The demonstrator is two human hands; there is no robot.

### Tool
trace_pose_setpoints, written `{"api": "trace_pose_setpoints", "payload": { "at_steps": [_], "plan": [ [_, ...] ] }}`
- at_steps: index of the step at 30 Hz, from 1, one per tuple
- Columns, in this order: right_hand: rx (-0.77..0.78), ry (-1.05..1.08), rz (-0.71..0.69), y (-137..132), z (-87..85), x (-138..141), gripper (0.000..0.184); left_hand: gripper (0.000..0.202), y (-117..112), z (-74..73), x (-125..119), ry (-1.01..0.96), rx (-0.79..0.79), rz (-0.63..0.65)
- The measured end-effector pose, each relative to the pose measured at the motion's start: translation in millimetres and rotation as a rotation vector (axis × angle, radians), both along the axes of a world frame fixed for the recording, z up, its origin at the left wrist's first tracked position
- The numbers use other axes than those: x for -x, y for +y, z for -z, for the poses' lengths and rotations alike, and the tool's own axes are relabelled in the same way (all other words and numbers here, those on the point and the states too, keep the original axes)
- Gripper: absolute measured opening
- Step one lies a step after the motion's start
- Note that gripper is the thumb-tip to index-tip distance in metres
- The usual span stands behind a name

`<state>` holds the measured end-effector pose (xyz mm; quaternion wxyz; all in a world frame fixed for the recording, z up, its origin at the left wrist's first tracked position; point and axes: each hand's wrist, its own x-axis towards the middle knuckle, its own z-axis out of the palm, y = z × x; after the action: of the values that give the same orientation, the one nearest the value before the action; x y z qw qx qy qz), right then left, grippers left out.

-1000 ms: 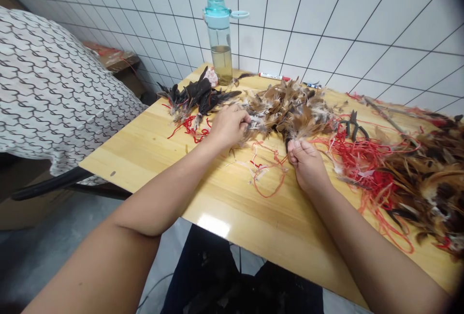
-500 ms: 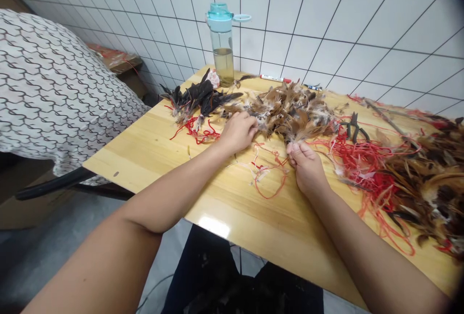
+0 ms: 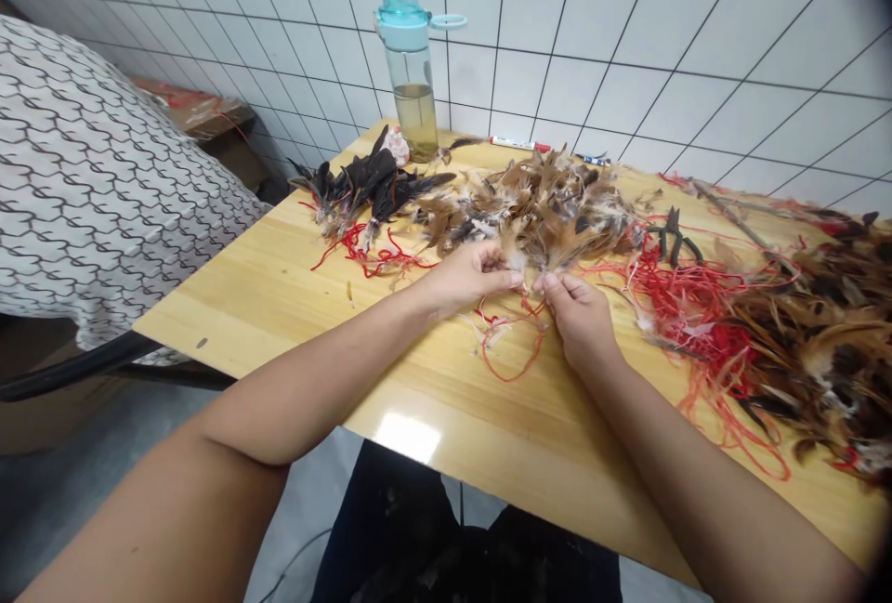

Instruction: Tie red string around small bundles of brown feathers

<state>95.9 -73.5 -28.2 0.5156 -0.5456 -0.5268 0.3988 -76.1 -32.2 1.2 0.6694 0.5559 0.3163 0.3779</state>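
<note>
My left hand (image 3: pixel 482 270) pinches a light brown feather (image 3: pixel 514 245) by its pale fluffy base. Close beside it on the right, my right hand (image 3: pixel 572 301) is closed on the base of brown feathers (image 3: pixel 566 245) that fan away from me. Beyond both hands spreads a loose pile of brown and grey feathers (image 3: pixel 480 203). A loop of red string (image 3: pixel 512 378) lies on the table just below my fingers, with white bits near it. Where the feather bases and the string meet is partly hidden by my fingertips.
Black feathers (image 3: pixel 380 180) lie at the left, near a water bottle (image 3: pixel 416 106). Toward the right are pliers (image 3: pixel 673 236), tangled red string (image 3: pixel 687 306) and a large brown feather heap (image 3: pixel 829 334). A red-capped marker (image 3: pixel 519 144) lies by the tiled wall (image 3: pixel 536 45).
My left hand has moved right from the edge of the feather pile to beside my right hand, now with a feather in its fingers. My right hand keeps its hold. The view has shifted slightly.
</note>
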Motion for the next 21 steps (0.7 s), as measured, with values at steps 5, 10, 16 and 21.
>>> {"api": "trace_pose_setpoints", "payload": {
  "at_steps": [5, 10, 16, 21],
  "plan": [
    [0.004, -0.104, 0.006, 1, 5.4, 4, 0.030, 0.024, -1, 6.4, -5, 0.133, -0.089, -0.072],
    [-0.023, -0.169, -0.085, 4, 10.7, 3, 0.026, 0.019, 3, 10.6, -5, 0.245, -0.188, -0.099],
    [-0.008, -0.122, -0.075, 2, 6.7, 4, 0.028, 0.020, 3, 6.7, -4, 0.197, -0.181, -0.096],
    [0.076, 0.032, -0.050, -1, -0.9, 5, 0.038, 0.018, 7, 3.0, 0, 0.076, -0.194, -0.323]
  ]
}}
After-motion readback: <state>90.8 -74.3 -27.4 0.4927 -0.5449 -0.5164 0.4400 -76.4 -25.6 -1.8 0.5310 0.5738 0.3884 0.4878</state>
